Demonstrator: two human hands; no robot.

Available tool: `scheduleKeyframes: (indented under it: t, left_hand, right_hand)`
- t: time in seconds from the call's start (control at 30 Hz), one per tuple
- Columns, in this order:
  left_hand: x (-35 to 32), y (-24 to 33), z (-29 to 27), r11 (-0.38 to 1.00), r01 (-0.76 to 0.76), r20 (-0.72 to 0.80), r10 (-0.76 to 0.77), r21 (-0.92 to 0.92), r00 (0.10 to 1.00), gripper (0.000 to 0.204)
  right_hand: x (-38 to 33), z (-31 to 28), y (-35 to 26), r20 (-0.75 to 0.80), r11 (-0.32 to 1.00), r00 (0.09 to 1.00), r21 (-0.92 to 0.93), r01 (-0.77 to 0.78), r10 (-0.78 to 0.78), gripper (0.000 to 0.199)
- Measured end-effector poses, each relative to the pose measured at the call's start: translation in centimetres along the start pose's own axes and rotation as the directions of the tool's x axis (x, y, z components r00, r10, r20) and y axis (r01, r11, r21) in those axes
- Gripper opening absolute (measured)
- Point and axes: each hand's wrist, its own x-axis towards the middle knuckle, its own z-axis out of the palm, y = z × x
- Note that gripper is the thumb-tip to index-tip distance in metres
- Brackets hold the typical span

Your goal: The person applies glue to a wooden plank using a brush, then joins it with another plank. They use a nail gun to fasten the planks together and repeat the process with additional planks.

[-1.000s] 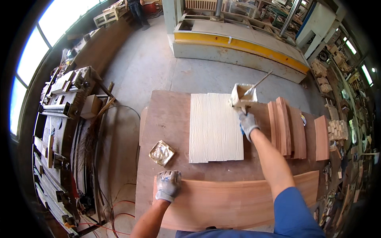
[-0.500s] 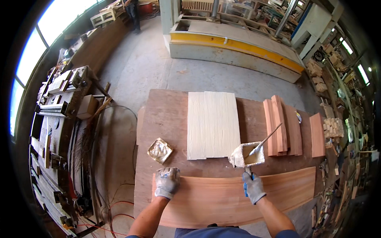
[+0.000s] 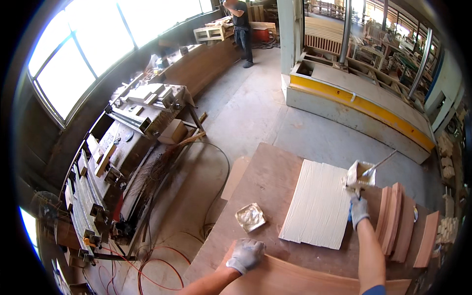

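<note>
My right hand [image 3: 360, 210], in a grey-and-blue work glove, grips the handle of a square, glue-crusted pot [image 3: 352, 178]. A brush [image 3: 379, 164] leans out of this pot toward the right. Just left of it lies a flat panel [image 3: 317, 204] coated in cream-white, ridged glue. My left hand [image 3: 248, 254], gloved too, is closed over the far left corner of a long reddish wooden board [image 3: 295, 276] at the table's near side. Beyond that hand sits a small square tray [image 3: 250, 218] smeared with a pale substance.
Several reddish wood strips [image 3: 392, 216] lie at the right of the brown worktable [image 3: 268, 172]. To the left stands a rack with clamps [image 3: 147, 105], with red hoses [image 3: 147, 265] on the floor. A person [image 3: 242, 29] stands far back near a yellow-banded machine [image 3: 354, 96].
The view has swung left. My right hand has carried the pot and brush away from me, beside the coated panel's far right corner. My left hand stays at the board's corner.
</note>
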Motion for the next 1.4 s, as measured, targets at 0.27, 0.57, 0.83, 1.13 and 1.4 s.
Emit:
scheduleKeyframes:
  t: [0.27, 0.57, 0.83, 1.13, 1.4]
  left_hand:
    - [-0.2, -0.3, 0.0, 0.997, -0.003, -0.048, -0.001, -0.077, 0.999, 0.018]
    - [-0.8, -0.8, 0.9, 0.996, 0.035, 0.005, -0.034, -0.082, 0.999, 0.018]
    - [-1.3, -0.7, 1.4, 0.996, 0.049, -0.002, -0.049, -0.074, 0.999, 0.018]
    - [-1.3, -0.9, 1.3, 0.998, 0.047, 0.000, -0.047, -0.042, 0.999, 0.014]
    - [-0.7, -0.9, 1.5, 0.998, 0.010, -0.016, -0.011, -0.066, 1.000, 0.017]
  right_hand:
    - [4.6, 0.8, -9.3, 0.088, 0.885, 0.988, 0.440, -0.156, 0.130, 0.045]
    - [-15.9, -5.6, -1.5, 0.217, 0.920, 0.966, 0.334, -0.206, 0.138, 0.046]
    - [-25.4, -6.1, 3.7, 0.206, 0.919, 0.953, 0.283, -0.274, 0.221, 0.037]
    - [-3.9, 1.2, -0.7, 0.045, 0.998, 0.998, 0.058, 0.038, -0.041, 0.041]
    - [2.9, 2.3, -7.9, 0.083, 0.897, 0.994, 0.432, -0.099, 0.070, 0.049]
